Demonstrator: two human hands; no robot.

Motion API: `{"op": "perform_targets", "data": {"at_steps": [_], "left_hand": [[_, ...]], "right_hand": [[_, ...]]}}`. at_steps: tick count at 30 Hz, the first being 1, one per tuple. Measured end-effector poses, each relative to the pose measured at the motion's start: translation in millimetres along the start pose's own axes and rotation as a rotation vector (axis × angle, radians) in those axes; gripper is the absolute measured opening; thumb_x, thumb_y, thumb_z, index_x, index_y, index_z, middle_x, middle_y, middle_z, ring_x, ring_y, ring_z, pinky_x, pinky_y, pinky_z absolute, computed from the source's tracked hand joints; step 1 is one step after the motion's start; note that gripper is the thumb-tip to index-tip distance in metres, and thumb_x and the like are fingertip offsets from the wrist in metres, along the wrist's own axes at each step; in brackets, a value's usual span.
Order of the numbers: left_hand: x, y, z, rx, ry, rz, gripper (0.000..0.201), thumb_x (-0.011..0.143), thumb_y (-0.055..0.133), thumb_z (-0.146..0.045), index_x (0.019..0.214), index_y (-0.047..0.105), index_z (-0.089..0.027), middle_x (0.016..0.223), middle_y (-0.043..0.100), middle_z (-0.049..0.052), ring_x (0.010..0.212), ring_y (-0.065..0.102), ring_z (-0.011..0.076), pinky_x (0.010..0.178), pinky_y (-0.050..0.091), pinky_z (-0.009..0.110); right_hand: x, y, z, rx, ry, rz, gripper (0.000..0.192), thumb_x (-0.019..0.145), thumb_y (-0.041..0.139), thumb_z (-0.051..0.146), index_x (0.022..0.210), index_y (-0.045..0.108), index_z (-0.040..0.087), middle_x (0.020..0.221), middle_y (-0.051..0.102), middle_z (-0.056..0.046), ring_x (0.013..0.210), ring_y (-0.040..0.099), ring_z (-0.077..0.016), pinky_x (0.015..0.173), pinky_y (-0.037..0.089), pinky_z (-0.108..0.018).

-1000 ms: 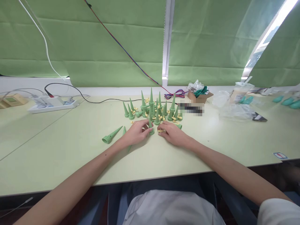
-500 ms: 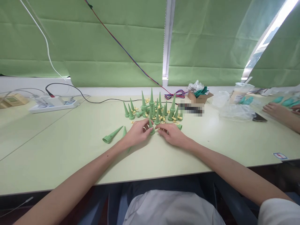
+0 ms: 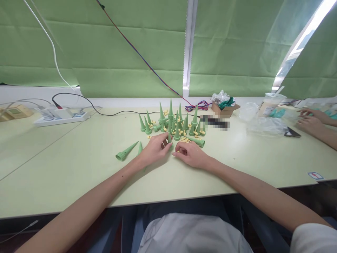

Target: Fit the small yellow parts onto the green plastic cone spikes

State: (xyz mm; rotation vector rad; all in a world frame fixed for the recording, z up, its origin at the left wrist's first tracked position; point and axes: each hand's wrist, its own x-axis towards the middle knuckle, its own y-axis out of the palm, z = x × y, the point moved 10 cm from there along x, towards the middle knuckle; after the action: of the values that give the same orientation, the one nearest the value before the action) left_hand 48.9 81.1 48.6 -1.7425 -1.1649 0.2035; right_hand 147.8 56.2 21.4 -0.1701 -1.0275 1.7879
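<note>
My left hand (image 3: 158, 148) grips a green plastic watering spike (image 3: 170, 138) that stands point up between thumb and fingers. Close to its right, my right hand (image 3: 191, 154) is curled in a pinch, and a hint of a small yellow valve (image 3: 178, 151) shows at its fingertips, mostly hidden. Just beyond both hands is a cluster of upright green spikes (image 3: 170, 110) with small yellow valves (image 3: 196, 133) among them. One green spike (image 3: 197, 141) lies on its side behind my right hand. Left of my left hand lies another spike (image 3: 126, 151), and a further one (image 3: 140, 147) is partly covered by my forearm.
A white power strip (image 3: 61, 118) with plugs lies at the left, its black cable running behind the spikes. At the back right are a cardboard box (image 3: 223, 109), a drink cup (image 3: 268, 105), plastic bags and a phone (image 3: 292, 133). Another person's hands (image 3: 308, 121) are at far right.
My right hand has drawn slightly back toward me and its fingers have curled in, showing more of the lying spike behind it. My left hand stays at its spike.
</note>
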Motion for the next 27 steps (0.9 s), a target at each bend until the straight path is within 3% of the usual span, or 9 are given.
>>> {"op": "perform_targets", "data": {"at_steps": [9, 20, 27], "left_hand": [[-1.5, 6.5, 3.1, -0.100, -0.036, 0.015, 0.016, 0.089, 0.051, -0.033, 0.093, 0.058, -0.019, 0.074, 0.064, 0.001, 0.065, 0.060, 0.0157, 0.061, 0.050, 0.027], [-1.9, 10.7, 3.1, -0.093, -0.040, 0.029, 0.021, 0.091, 0.048, -0.036, 0.086, 0.058, -0.019, 0.073, 0.060, 0.002, 0.064, 0.056, 0.0156, 0.060, 0.049, 0.028], [-1.6, 11.3, 3.5, -0.121, -0.040, 0.042, 0.022, 0.091, 0.049, -0.036, 0.089, 0.061, -0.019, 0.074, 0.061, 0.002, 0.064, 0.055, 0.0154, 0.061, 0.048, 0.028]], "right_hand": [[2.7, -15.8, -14.7, 0.006, 0.093, -0.127, 0.021, 0.088, 0.064, 0.033, 0.076, 0.053, 0.020, 0.053, 0.043, 0.007, 0.052, 0.041, -0.0113, 0.057, 0.032, -0.026], [3.5, -23.6, -21.6, 0.072, 0.133, -0.180, 0.027, 0.088, 0.063, 0.043, 0.079, 0.057, 0.019, 0.054, 0.044, 0.007, 0.053, 0.040, -0.0109, 0.057, 0.032, -0.026], [0.7, -37.5, -24.2, 0.212, 0.122, -0.280, 0.029, 0.090, 0.058, 0.049, 0.087, 0.057, 0.020, 0.059, 0.054, 0.004, 0.052, 0.048, -0.0120, 0.056, 0.039, -0.027]]}}
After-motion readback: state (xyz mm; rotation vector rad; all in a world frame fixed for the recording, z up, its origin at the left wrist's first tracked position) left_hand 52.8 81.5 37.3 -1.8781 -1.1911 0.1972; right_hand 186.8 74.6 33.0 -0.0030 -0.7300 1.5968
